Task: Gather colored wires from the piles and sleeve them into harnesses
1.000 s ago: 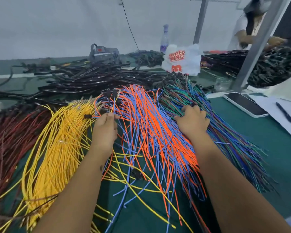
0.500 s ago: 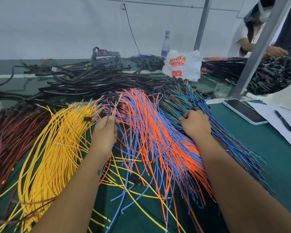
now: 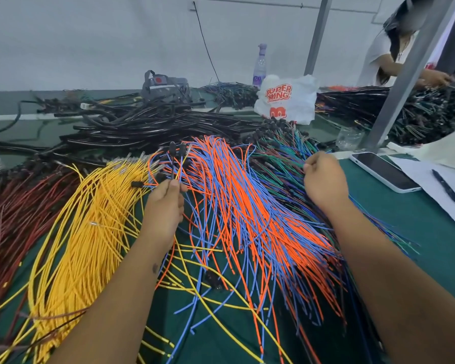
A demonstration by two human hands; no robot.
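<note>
Piles of wires fan across the green table (image 3: 418, 219): dark red wires (image 3: 16, 219) at far left, yellow wires (image 3: 90, 232), orange and blue wires (image 3: 242, 206) in the middle, green, blue and purple wires (image 3: 281, 158) to the right. My left hand (image 3: 166, 206) grips a small bunch of blue, yellow and orange wires with black connector ends (image 3: 176, 149) standing up above my fingers. My right hand (image 3: 325, 179) pinches thin wires at the top of the green-purple pile, fingers curled.
Black sleeving tubes (image 3: 147, 127) are heaped behind the wires. A phone (image 3: 384, 170), paper and pen (image 3: 448, 190) lie at right. A white plastic bag (image 3: 286, 99), a bottle (image 3: 260, 65) and a metal post (image 3: 410, 72) stand behind. Another person (image 3: 394, 56) works at far right.
My right hand has lifted off the pile and shifted right, now pinching wires. My left hand keeps its bunch, nearly still. The view has tilted slightly.
</note>
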